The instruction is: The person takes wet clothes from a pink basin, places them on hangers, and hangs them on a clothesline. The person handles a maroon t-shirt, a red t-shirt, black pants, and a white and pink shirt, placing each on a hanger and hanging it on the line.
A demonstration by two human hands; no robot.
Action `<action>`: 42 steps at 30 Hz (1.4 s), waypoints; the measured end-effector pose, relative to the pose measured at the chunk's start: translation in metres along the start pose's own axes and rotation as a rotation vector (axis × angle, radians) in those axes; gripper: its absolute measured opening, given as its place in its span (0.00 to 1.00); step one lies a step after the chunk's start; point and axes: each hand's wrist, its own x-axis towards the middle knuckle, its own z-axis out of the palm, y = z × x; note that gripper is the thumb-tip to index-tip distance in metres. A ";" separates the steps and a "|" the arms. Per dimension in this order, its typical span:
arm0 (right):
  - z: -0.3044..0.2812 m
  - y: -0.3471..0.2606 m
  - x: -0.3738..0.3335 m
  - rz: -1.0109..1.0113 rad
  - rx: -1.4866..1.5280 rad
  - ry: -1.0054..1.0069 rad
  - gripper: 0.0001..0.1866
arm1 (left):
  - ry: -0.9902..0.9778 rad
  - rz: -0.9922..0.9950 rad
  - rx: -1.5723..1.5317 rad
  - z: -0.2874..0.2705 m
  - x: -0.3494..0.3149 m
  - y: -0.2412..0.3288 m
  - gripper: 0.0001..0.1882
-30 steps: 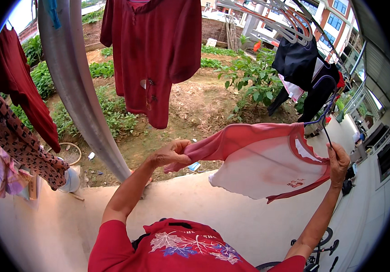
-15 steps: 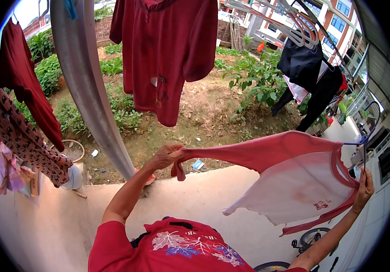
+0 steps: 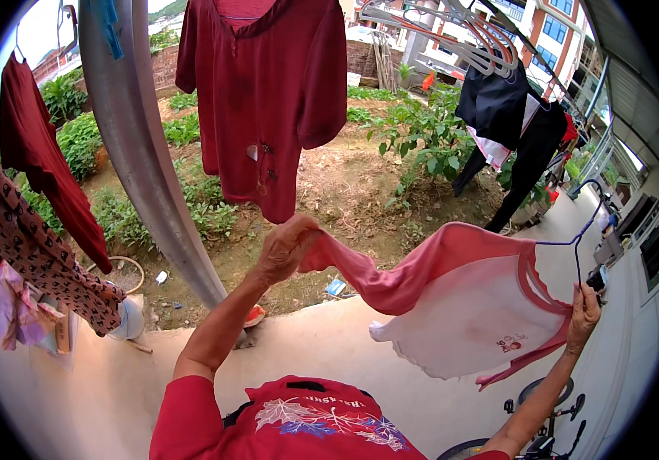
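A long-sleeved shirt point(image 3: 452, 330) with a white body and pink sleeves stretches sideways between my hands, a small red print near its neckline. My left hand point(image 3: 287, 249) is closed round the end of one pink sleeve point(image 3: 414, 280), which sags in the middle. A purple-blue clothes hanger point(image 3: 575, 242) has one arm inside the shirt's shoulder at the neck opening, its hook free at the top. On the right, my right hand point(image 3: 584, 318) pinches the hanger's other arm beside the collar. The second sleeve hangs below the shirt body.
A dark red top point(image 3: 268, 100) hangs straight ahead, beside a grey metal post point(image 3: 134, 130). Patterned trousers point(image 3: 34, 238) and a red garment point(image 3: 50, 161) hang at left. Empty hangers point(image 3: 460, 34) and black clothes point(image 3: 498, 107) hang at right. A bicycle point(image 3: 548, 422) stands low right.
My left hand has risen slightly with the sleeve, which has gone from taut to sagging. My right hand, the hanger and the shirt have shifted left; the view has moved somewhat.
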 end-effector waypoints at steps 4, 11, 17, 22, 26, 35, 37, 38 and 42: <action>0.021 0.011 -0.025 0.118 0.033 0.067 0.06 | 0.216 -0.015 -0.160 -0.003 0.003 -0.046 0.03; 0.065 -0.008 -0.033 0.039 0.010 0.121 0.04 | 0.326 -0.383 -0.605 -0.008 -0.012 -0.076 0.03; 0.062 -0.018 -0.026 0.036 0.021 0.082 0.04 | 0.453 -0.420 -0.464 -0.044 -0.034 -0.108 0.02; 0.083 -0.073 0.001 -0.066 0.072 0.040 0.06 | 0.311 -0.520 -0.076 -0.054 -0.067 -0.128 0.06; 0.103 -0.100 0.009 -0.151 0.090 0.031 0.08 | 0.366 -0.232 0.533 -0.038 -0.035 -0.067 0.12; 0.119 -0.138 0.007 -0.187 0.152 0.028 0.10 | 0.065 0.483 0.422 0.067 0.105 0.139 0.28; 0.121 -0.139 0.008 -0.206 0.144 0.059 0.10 | -0.146 0.403 0.245 0.079 0.129 0.159 0.31; 0.123 -0.141 0.010 -0.211 0.143 0.085 0.10 | -0.210 0.287 0.089 0.088 0.140 0.164 0.33; 0.132 -0.134 0.013 -0.217 0.144 0.170 0.12 | -0.374 0.026 -0.244 0.116 0.177 0.175 0.19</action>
